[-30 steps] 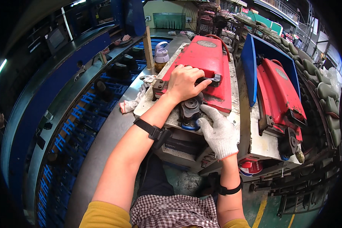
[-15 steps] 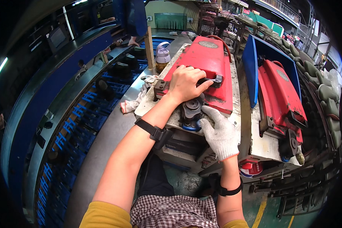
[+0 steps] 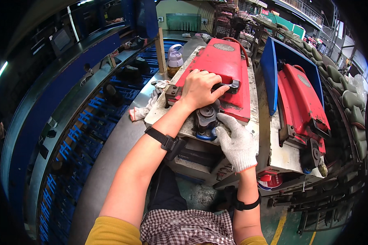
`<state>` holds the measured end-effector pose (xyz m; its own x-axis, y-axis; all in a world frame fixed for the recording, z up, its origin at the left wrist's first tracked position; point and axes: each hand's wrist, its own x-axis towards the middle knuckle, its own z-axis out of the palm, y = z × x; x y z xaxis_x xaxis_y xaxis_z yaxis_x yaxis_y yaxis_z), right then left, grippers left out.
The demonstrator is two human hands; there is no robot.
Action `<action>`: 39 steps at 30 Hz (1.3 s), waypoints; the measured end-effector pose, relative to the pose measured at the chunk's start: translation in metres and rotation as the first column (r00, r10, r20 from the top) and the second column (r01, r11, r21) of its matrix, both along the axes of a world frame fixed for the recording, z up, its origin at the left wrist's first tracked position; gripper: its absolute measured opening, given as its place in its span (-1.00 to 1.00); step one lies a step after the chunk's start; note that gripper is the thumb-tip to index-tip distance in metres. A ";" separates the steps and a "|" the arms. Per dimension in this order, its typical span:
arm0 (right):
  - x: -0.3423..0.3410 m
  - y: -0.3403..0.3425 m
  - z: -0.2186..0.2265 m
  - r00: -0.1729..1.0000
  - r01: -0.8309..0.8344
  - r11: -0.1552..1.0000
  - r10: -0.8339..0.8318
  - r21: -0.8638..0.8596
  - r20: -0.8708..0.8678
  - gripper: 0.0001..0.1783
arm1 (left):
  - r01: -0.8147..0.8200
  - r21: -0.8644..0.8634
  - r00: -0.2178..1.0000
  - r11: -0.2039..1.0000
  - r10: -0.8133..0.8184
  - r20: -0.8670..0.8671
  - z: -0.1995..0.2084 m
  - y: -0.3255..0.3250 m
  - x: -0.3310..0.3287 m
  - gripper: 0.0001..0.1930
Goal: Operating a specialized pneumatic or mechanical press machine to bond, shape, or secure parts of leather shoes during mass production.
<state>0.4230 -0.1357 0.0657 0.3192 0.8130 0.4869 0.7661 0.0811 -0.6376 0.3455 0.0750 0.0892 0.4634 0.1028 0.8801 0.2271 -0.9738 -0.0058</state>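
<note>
My bare left hand (image 3: 201, 90) is closed around the black handle (image 3: 233, 85) at the front of a red machine lid (image 3: 221, 61). The lid lies flat on a worn cream-coloured machine body (image 3: 252, 110). Below the handle, a black latch block (image 3: 207, 116) with a round boss and a blue foot sticks out at the front edge. My right hand (image 3: 238, 145) wears a white knitted glove. Its thumb and forefinger are spread, with their tips against or very close to the right side of the block; contact is hard to tell.
To the right stands a second red-lidded machine (image 3: 302, 102) with a blue panel (image 3: 270, 73). A conveyor of blue rollers (image 3: 81, 134) runs along the left. Knitted gloves (image 3: 141, 112) and a lilac-topped bottle (image 3: 175, 61) rest on the metal ledge. Olive-grey pads (image 3: 351, 102) hang at the far right.
Both my hands stay where they were, and the lid has not moved. At the far left, another person's bare hand beside the wooden post has moved out of plain sight.
</note>
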 end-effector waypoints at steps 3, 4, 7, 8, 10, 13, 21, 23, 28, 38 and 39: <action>-0.001 0.000 0.000 1.000 -0.002 1.000 0.002 -0.009 -0.025 -0.61 | 0.018 0.000 1.000 1.000 -0.018 0.013 -0.001 0.000 0.000 -0.69; -0.001 0.000 0.001 0.999 -0.001 1.000 0.001 -0.009 -0.032 -0.61 | 0.019 -0.004 1.000 1.000 -0.019 0.009 0.000 0.000 -0.001 -0.69; -0.002 -0.001 0.001 0.996 -0.017 1.000 0.015 -0.018 -0.090 -0.62 | -0.021 -0.028 0.999 0.999 0.019 -0.048 0.001 -0.001 -0.002 -0.68; -0.001 -0.001 0.000 0.996 -0.016 1.000 0.015 -0.019 -0.089 -0.62 | -0.020 -0.029 0.999 0.999 0.019 -0.047 0.001 -0.001 -0.002 -0.68; 0.000 0.000 -0.003 0.989 -0.036 0.999 0.036 0.005 -0.140 -0.63 | -0.011 -0.034 0.999 0.999 0.010 -0.048 0.002 -0.001 -0.002 -0.68; 0.001 0.001 -0.002 0.962 -0.067 0.996 0.048 -0.063 -0.268 -0.62 | 0.020 -0.043 0.999 0.999 -0.021 -0.040 0.003 -0.001 -0.002 -0.68; -0.062 -0.020 -0.018 0.855 -0.338 0.941 0.302 -0.012 -0.422 -0.20 | -0.005 -0.090 0.988 0.996 -0.009 -0.152 0.007 0.002 -0.009 -0.69; -0.088 -0.018 -0.033 0.815 -0.362 0.932 0.310 -0.011 -0.490 -0.11 | 0.002 -0.103 0.981 0.995 -0.022 -0.195 0.008 0.005 -0.012 -0.70; -0.103 0.025 -0.045 0.964 -0.262 0.965 0.263 0.032 -0.045 -0.12 | 0.011 -0.263 0.877 0.965 -0.136 -0.461 0.038 0.007 -0.015 -0.73; -0.057 0.006 0.038 0.929 -0.369 0.928 0.369 -0.059 0.003 -0.58 | 0.155 -0.009 0.956 0.988 -0.152 -0.252 0.131 0.047 -0.006 -0.70; -0.043 0.012 0.042 0.930 -0.366 0.930 0.366 -0.013 -0.005 -0.60 | 0.156 0.040 0.973 0.987 -0.147 -0.177 0.138 0.051 -0.002 -0.68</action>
<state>0.3797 -0.1236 0.1078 -0.0009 0.8803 0.4743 0.6832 0.3469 -0.6425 0.3437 0.1262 0.2268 0.6154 -0.0250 0.7879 0.0682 -0.9941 -0.0848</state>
